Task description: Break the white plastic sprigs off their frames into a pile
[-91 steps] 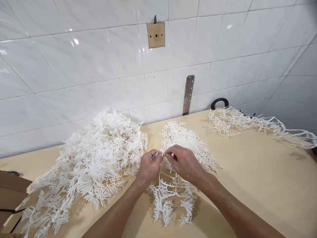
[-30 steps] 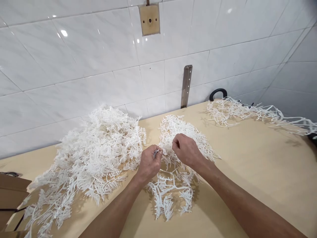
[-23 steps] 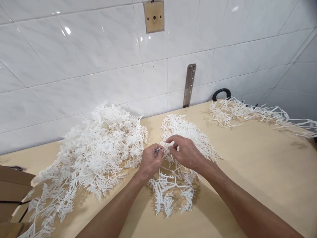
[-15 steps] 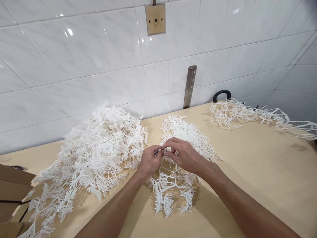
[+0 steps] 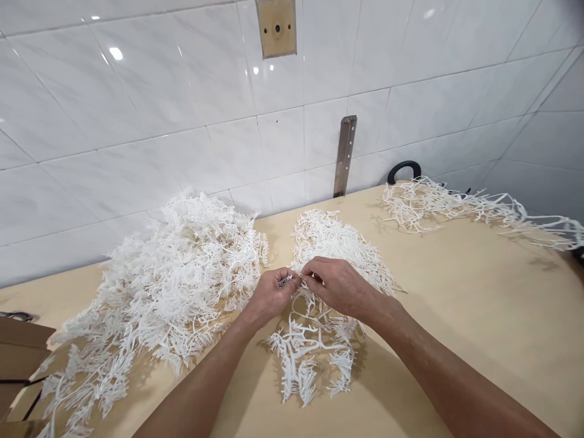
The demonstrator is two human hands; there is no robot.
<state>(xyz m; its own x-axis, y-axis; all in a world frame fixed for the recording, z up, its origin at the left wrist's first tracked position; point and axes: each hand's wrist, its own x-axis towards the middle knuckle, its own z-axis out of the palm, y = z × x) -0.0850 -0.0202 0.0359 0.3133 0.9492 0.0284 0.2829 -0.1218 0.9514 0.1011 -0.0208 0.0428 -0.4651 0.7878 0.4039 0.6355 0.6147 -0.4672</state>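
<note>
My left hand [image 5: 275, 291] is closed around a small dark metallic piece [image 5: 285, 281], too small to name. Its thumb and fingertip pinch the upper end of a white branching plastic sprig [image 5: 305, 350], which hangs toward me over the table. My right hand [image 5: 340, 283] has its thumb and forefinger pinched together at the same end, fingertips almost touching my left hand's. What lies exactly between the fingertips is mostly hidden. Just beyond both hands lies a smaller heap of white feathery sprigs [image 5: 340, 240].
A large pile of white sprigs [image 5: 182, 261] covers the table's left side. Bare white stems [image 5: 438, 204] lie at the back right by a black curved handle [image 5: 404, 170]. A cardboard box [image 5: 22, 353] stands at the left edge. A metal strip [image 5: 345, 155] leans on the tiled wall [image 5: 191, 91].
My right thumb and forefinger have closed together at the sprig's end. The view has shifted slightly; both hands stay close together in front of the small heap.
</note>
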